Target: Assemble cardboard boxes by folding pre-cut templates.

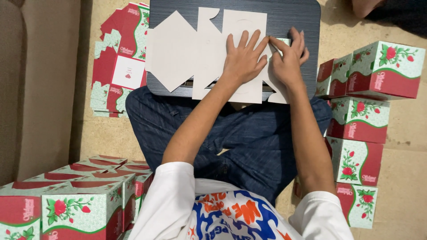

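Observation:
A flat, unfolded cardboard box blank (pixel 187 53), plain grey side up, lies on a dark board (pixel 293 18) across my lap. My left hand (pixel 243 55) presses flat on the blank with fingers spread. My right hand (pixel 287 60) sits just to its right, fingers curled over a flap at the blank's right edge, where a bit of green print shows.
A stack of flat red, green and white printed blanks (pixel 120 66) lies on the floor at the left. Folded boxes with a rose print stand at the right (pixel 378 71) and lower left (pixel 75 200). Another person's limb (pixel 364 6) shows at the top right.

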